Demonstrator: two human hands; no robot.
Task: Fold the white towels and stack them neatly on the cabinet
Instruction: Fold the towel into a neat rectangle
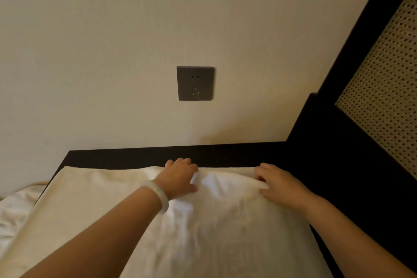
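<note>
Towel [203, 232] is being pinched at its far edge by left hand [180, 178] and right hand [277, 185], fingers closed on cloth, atop the dark cabinet [135, 158].

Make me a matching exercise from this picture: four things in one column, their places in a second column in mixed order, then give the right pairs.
Things:
1. wall socket
2. bangle
3. white towel
4. woven cane panel

Places:
A. on the left wrist
B. at the right edge, in a dark frame
C. on the wall above the cabinet
D. spread on the dark cabinet, under both hands

Pairs: 1-C, 2-A, 3-D, 4-B
</note>
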